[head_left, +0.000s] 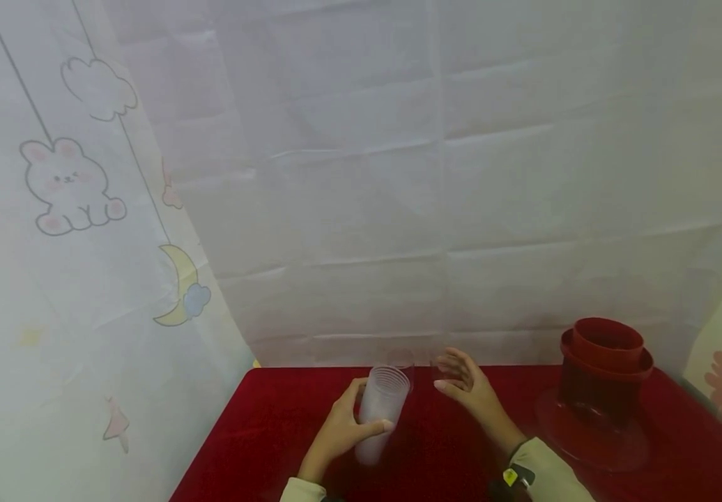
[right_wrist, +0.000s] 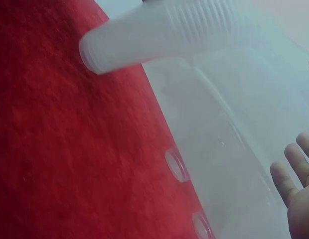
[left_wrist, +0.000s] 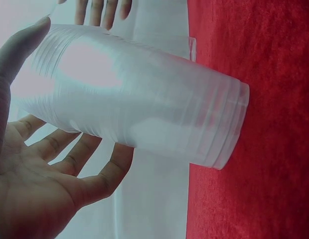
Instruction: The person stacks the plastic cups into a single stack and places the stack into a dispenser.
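A stack of clear plastic cups point(head_left: 382, 411) leans in my left hand point(head_left: 343, 427), which grips it with the thumb on one side and the fingers on the other. In the left wrist view the nested cups point(left_wrist: 159, 99) are tilted, their bottoms over the red cloth. My right hand point(head_left: 470, 392) is raised with loosely bent fingers and holds nothing. Two single clear cups stand at the far part of the table; their bottoms show in the right wrist view, one cup bottom point(right_wrist: 177, 164) above the other cup bottom point(right_wrist: 202, 225). The right fingers point(right_wrist: 284, 181) are close to the cups.
A red cylindrical container point(head_left: 605, 376) with a stepped rim stands at the table's right, on a wide round base point(head_left: 587, 446). Red cloth point(head_left: 260, 432) covers the table. A pale creased sheet point(head_left: 461, 209) hangs behind, and a patterned sheet point(head_left: 72, 293) is on the left.
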Motion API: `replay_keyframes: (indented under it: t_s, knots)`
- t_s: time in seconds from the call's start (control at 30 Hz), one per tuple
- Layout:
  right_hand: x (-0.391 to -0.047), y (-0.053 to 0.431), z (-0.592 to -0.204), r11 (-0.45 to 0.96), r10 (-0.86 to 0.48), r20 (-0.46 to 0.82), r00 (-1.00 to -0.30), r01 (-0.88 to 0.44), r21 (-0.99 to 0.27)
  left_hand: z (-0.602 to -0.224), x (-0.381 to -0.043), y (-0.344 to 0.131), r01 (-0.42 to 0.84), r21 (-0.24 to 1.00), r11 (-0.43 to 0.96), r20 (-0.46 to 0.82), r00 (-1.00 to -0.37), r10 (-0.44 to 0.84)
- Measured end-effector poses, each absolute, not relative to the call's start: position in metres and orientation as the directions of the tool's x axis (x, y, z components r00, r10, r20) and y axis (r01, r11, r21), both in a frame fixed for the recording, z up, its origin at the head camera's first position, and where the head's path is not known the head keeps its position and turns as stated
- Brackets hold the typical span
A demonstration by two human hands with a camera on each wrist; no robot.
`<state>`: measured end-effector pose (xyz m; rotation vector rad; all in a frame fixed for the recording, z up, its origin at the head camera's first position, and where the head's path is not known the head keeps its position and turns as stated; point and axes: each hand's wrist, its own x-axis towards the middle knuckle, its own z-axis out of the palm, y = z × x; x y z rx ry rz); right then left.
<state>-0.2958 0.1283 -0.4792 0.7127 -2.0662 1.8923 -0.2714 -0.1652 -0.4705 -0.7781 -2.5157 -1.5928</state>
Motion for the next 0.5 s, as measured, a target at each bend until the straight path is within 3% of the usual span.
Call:
replay_keyframes:
  t_s: [0.5]
  knots:
    - [-0.299,0.143,-0.474,0.081,-0.144,0.5,-0.854,-0.514,-0.854,-0.471,-0.27,-0.166,0.446,0.832,0.33,0.317,-0.87,0.378]
